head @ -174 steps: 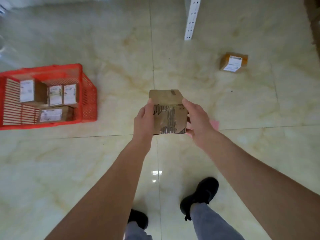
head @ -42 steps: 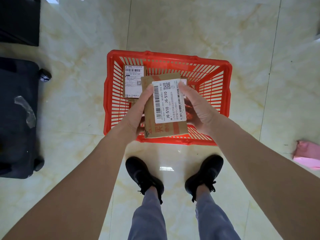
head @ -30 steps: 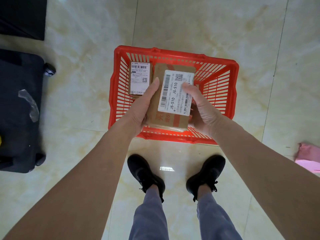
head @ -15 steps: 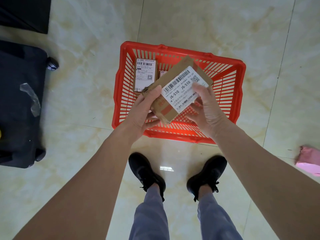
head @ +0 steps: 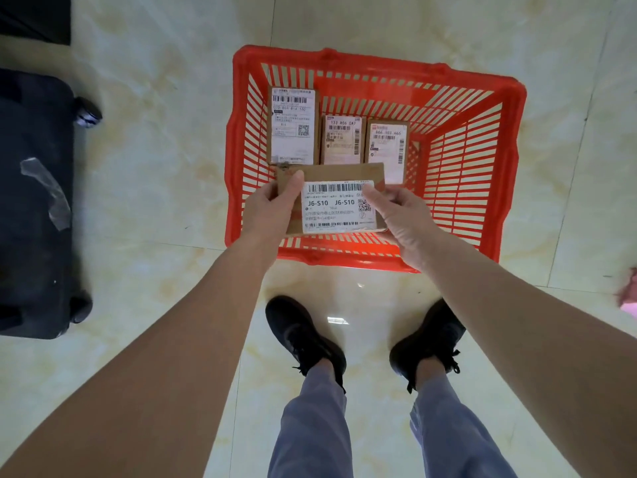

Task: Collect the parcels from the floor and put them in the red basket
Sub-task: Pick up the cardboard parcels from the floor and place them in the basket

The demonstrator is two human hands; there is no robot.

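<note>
A red slatted basket (head: 506, 108) stands on the floor just beyond my feet. Three labelled cardboard parcels lie side by side in its far half: a larger one (head: 292, 125) at the left, a middle one (head: 342, 139) and a right one (head: 386, 146). I hold a flat brown parcel (head: 336, 207) with a white J6-S10 label level over the basket's near half. My left hand (head: 272, 210) grips its left edge and my right hand (head: 400, 219) grips its right edge.
A black wheeled suitcase (head: 34, 201) lies on the floor to the left of the basket. A pink object (head: 629, 298) shows at the right edge. My two black shoes (head: 303, 336) stand just short of the basket on the glossy marble tiles.
I walked to the basket with the parcel. In the last second I turned it from upright to lying level with the label facing up, and lowered it over the basket's near half.
</note>
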